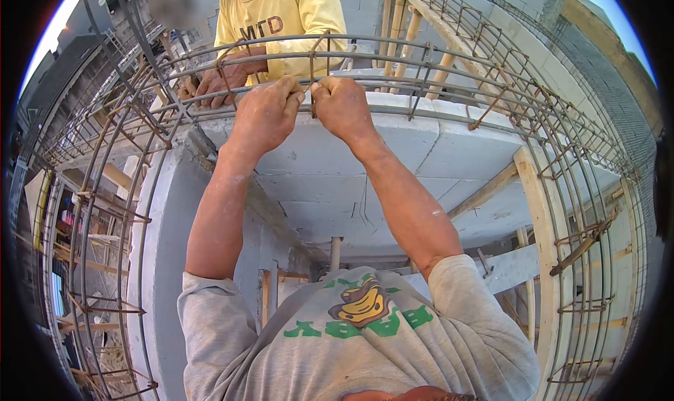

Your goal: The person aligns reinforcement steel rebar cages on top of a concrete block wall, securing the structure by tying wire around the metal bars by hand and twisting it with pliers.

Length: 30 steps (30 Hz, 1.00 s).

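Note:
My left hand [263, 117] is closed, its fingers pinched together at the long horizontal rebar [382, 56] of a reinforcement cage. Close beside it, my right hand [342, 108] is closed too, with its fingertips against a steel stirrup [313, 64] that crosses the bars. Anything thin between the fingers of either hand is too small to make out. The cage runs along the top of a pale block wall [365, 145], just beyond my hands.
Across the cage, a person in a yellow shirt [288, 15] has a hand [221, 85] at the bars. Vertical rebar cages [144, 261] rise at left and right. A wooden board [537, 211] stands on the right, and bamboo poles [400, 43] lean behind.

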Available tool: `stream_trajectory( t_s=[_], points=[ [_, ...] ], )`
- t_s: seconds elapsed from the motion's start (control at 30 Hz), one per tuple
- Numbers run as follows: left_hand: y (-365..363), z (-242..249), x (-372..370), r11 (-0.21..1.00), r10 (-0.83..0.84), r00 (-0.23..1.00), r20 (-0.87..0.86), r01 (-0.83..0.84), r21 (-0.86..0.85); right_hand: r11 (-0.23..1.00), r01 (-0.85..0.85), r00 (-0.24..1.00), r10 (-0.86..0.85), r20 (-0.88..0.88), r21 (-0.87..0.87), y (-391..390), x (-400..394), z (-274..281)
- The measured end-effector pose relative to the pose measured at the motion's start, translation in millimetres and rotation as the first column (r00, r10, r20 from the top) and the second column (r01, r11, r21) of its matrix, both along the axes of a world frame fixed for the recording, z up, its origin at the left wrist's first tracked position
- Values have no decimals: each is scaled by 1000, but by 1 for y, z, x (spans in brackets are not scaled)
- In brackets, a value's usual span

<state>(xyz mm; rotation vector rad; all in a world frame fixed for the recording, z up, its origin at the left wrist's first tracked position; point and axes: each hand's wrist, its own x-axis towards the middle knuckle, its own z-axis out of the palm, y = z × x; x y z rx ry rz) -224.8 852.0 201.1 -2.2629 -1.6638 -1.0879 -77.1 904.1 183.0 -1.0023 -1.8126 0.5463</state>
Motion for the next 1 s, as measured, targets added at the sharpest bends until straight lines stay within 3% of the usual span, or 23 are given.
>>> stream_trajectory(
  t_s=[0.13, 0.2, 0.33, 0.43, 0.67, 0.77, 0.87, 0.9, 1.0],
  points=[
    [2, -6, -9, 980, 16, 982, -189, 21, 197, 1000, -19, 998, 18, 58, 23, -8, 4, 6],
    [6, -9, -12, 951, 33, 970, -240, 44, 307, 998, 46, 988, -53, 147, 52, -10, 3, 8],
    [5, -10, -11, 938, 93, 958, -271, 7, 347, 980, 139, 945, -175, 277, 144, -12, -1, 10],
    [5, -13, -5, 908, 156, 970, -188, -66, 415, 971, 155, 913, -211, 348, 183, -15, -4, 16],
    [9, -5, -2, 880, 390, 894, -220, -292, 375, 936, 182, 859, -301, 415, 302, -13, -8, 15],
    [13, -2, 0, 845, 366, 900, -236, -215, 489, 927, 186, 840, -322, 436, 326, -13, -9, 14],
    [24, -10, -6, 895, 216, 938, -272, -78, 439, 902, 167, 841, -341, 419, 398, -8, -9, 9],
    [30, -15, -13, 930, 214, 912, -349, -81, 358, 888, 152, 846, -344, 408, 433, -7, -9, 6],
    [40, -12, -17, 972, 41, 931, -363, 47, 229, 874, 110, 842, -335, 422, 474, -9, -6, 8]
  ],
)
